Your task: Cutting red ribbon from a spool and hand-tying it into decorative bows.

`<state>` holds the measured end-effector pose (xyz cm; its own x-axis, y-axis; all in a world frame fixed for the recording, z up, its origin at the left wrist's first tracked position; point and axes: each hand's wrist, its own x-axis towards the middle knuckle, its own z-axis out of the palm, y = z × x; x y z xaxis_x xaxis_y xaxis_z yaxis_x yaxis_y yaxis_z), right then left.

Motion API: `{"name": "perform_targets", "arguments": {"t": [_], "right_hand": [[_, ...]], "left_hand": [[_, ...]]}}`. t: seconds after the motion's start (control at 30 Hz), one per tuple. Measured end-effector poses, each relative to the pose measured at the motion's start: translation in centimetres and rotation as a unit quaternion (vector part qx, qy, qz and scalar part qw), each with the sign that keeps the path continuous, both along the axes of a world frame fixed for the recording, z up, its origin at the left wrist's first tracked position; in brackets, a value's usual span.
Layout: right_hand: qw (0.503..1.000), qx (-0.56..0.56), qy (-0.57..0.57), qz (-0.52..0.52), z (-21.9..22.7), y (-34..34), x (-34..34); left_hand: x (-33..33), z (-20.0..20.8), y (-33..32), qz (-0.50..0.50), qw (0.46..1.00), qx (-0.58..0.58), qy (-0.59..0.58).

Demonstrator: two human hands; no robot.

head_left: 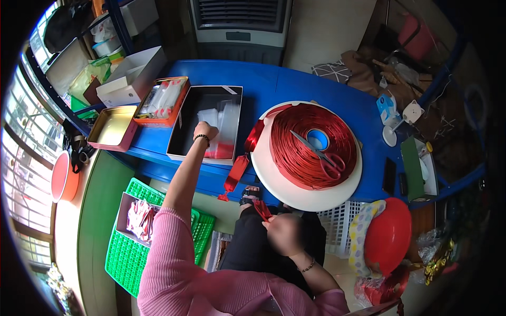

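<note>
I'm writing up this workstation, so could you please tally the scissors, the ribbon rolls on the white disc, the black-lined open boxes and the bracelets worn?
Scissors: 1 pair
Red ribbon roll: 1
Black-lined open box: 1
Bracelets: 2, one on each wrist
Total: 5

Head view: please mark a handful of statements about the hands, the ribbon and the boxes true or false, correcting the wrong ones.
1. The left hand reaches into the black box. True.
2. The right hand holds the scissors. False: the right hand holds a red ribbon piece; the scissors lie on the ribbon roll.
3. The ribbon roll sits in a green crate. False: it rests on a round white board.
4. A bracelet circles the left wrist. True.
</note>
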<state>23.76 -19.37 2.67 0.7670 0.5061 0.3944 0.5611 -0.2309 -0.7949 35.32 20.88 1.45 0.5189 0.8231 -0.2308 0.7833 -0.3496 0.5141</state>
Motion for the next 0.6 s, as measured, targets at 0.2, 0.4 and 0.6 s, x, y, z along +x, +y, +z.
{"name": "perform_targets", "arguments": {"t": [0.2, 0.4, 0.6], "right_hand": [[1.0, -0.003, -0.004, 0.0, -0.4, -0.6, -0.1], [1.0, -0.004, 0.002, 0.004, -0.4, -1.1, -0.6], [1.0, -0.024, 0.018, 0.004, -0.8, -1.9, -0.7]], "left_hand": [[0.5, 0.2, -0.8, -0.038, 0.999, -0.018, -0.008], [-0.4, -0.2, -1.1, -0.043, 0.997, 0.051, 0.029], [-1.6, -0.1, -1.6, -0.074, 0.996, -0.022, -0.042]]}}
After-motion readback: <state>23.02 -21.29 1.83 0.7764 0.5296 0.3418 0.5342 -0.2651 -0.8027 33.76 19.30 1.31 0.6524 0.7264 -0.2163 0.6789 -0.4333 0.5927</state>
